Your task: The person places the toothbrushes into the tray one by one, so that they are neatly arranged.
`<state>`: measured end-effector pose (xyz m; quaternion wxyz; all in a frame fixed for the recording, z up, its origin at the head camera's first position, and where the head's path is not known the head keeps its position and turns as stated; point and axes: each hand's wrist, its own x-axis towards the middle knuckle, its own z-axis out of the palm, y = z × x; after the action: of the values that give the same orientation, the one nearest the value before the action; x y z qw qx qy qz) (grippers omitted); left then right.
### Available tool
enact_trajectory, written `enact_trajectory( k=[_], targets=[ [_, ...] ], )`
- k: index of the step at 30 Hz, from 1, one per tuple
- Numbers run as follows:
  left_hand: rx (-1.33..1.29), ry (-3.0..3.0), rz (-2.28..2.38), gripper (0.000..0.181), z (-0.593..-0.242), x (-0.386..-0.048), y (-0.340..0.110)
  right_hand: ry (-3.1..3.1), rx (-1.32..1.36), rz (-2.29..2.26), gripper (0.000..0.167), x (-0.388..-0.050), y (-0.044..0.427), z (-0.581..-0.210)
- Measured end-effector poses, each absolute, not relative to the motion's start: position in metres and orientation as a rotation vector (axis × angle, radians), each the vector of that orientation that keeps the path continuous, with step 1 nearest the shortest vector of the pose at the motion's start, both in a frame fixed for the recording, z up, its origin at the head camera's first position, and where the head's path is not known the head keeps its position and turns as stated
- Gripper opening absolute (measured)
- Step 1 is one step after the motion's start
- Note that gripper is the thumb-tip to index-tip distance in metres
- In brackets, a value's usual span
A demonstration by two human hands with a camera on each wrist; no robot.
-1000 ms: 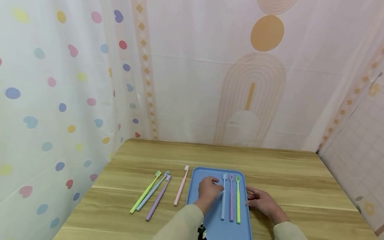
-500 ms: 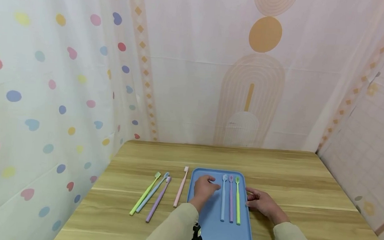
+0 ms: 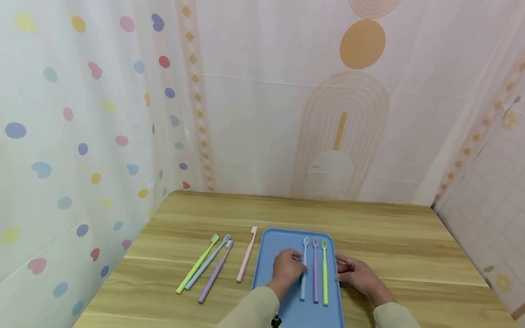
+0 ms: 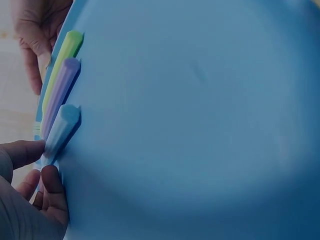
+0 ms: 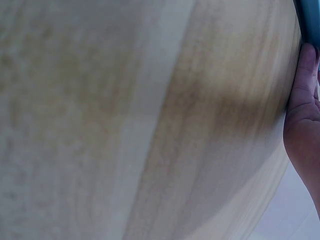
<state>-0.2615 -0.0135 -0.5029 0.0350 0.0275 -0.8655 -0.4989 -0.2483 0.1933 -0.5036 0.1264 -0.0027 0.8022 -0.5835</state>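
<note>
The left hand (image 3: pixel 288 268) pinches the handle of a light blue toothbrush (image 3: pixel 303 288), the thumb on one side and the fingers bent in at the other; its wrist reaches forward over the tray (image 3: pixel 311 325), back of the hand uppermost. The right hand (image 3: pixel 363 279) is well apart from it, at the tray's right edge; its fingers and thumb are loosely extended and touch the rim from outside, while the forearm comes in from the lower right; both arms wear beige sleeves (image 3: pixel 246 316), and a small grey print on the right one is too small to read.

The light blue toothbrush lies in the tray's right half, head at the far end; just right of it, near parallel, lie a purple toothbrush (image 3: pixel 316 275) and, nearest the right rim, a green toothbrush (image 3: pixel 325 275).

Left of the tray, on the wood-grain table (image 3: pixel 398 232), a pink toothbrush (image 3: pixel 246 256) lies near the rim; farther left, slanting, are a second purple toothbrush (image 3: pixel 215 272), a second blue toothbrush (image 3: pixel 207 263) and a yellow-green toothbrush (image 3: pixel 196 265); behind the table hangs a pale curtain (image 3: pixel 256 113) with an arch pattern, and polka dots cover the left side.
</note>
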Motion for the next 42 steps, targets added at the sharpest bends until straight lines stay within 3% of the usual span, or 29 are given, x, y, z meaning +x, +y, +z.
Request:
enact_trajectory(
  k=[23, 42],
  targets=[
    [0.065, -2.643, -1.591, 0.024, -0.487, -0.269, -0.023, 2.349, -0.036, -1.715, 0.061, -0.246, 0.202, -0.505],
    [-0.024, -2.616, -1.657, 0.035, -0.464, -0.298, -0.100, 2.323, -0.035, -1.720, 0.061, -0.245, 0.203, -0.506]
  ],
)
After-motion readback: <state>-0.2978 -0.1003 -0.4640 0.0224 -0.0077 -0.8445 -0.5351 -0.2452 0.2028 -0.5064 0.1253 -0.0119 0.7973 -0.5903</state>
